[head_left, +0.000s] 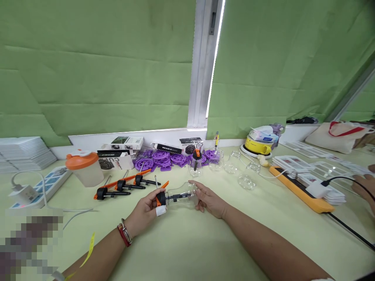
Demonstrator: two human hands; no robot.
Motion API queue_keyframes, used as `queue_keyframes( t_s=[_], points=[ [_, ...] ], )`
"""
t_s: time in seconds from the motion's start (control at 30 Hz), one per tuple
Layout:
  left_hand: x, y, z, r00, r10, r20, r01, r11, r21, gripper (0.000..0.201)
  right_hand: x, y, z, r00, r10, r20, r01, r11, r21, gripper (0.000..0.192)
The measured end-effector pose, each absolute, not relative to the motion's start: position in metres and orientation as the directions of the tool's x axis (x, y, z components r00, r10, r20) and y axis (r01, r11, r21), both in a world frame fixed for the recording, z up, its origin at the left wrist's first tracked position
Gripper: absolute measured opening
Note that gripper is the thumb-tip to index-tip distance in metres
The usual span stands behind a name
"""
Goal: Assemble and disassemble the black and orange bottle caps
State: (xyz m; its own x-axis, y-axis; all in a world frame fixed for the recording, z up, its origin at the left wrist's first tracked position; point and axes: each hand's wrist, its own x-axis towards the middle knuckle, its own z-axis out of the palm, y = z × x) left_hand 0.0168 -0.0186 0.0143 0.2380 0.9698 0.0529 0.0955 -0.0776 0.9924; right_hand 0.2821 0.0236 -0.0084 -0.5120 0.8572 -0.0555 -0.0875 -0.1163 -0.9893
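My left hand (145, 212) and my right hand (209, 200) hold one clear glass bulb-shaped bottle (183, 194) lying sideways just above the table. The left hand grips its neck end, where a black cap with an orange lever (161, 196) sits; a white bandage wraps one left finger. The right hand cups the round end of the bottle. Red and metal bracelets ring my left wrist.
Three orange-and-black cap assemblies (120, 186) lie left of my hands. Purple plastic wheels (164, 159), boxes and several clear bottles (234, 166) line the back. An orange-lidded shaker (83, 167), a white power strip (43, 187), an orange power strip (299, 191) and another person's hand (365, 187) are around.
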Motion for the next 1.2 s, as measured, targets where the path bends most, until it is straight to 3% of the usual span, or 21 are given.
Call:
queue_keyframes(
  t_s=[0.23,0.43,0.57,0.73,0.93,1.1,1.2],
  points=[
    [0.017,-0.018,0.015,0.241,0.970,0.039,0.099,-0.064,0.993,0.063,0.286,0.022,-0.007,-0.552,0.834,-0.017,-0.110,-0.094,-0.989,0.083],
    [0.018,-0.020,0.016,0.237,0.971,0.012,0.132,-0.045,0.990,0.064,0.282,0.023,-0.006,-0.514,0.858,-0.007,-0.074,-0.053,-0.996,0.064],
    [0.016,-0.020,0.013,0.239,0.971,0.002,0.154,-0.040,0.987,0.064,0.282,0.026,-0.012,-0.528,0.848,0.041,-0.076,0.000,-0.997,0.063],
    [0.016,-0.018,0.014,0.241,0.970,0.029,0.160,-0.069,0.985,0.059,0.285,0.028,-0.014,-0.559,0.815,0.153,-0.164,0.072,-0.984,0.069],
    [0.015,-0.017,0.013,0.238,0.971,0.018,0.182,-0.063,0.981,0.060,0.284,0.027,-0.014,-0.554,0.815,0.171,-0.190,0.077,-0.979,0.074],
    [0.015,-0.016,0.009,0.236,0.971,0.022,0.172,-0.064,0.983,0.059,0.280,0.028,-0.013,-0.536,0.829,0.161,-0.195,0.064,-0.979,0.051],
    [0.016,-0.016,0.009,0.226,0.974,0.029,0.163,-0.067,0.984,0.059,0.281,0.028,-0.013,-0.536,0.825,0.180,-0.182,0.095,-0.979,0.051]
  ],
)
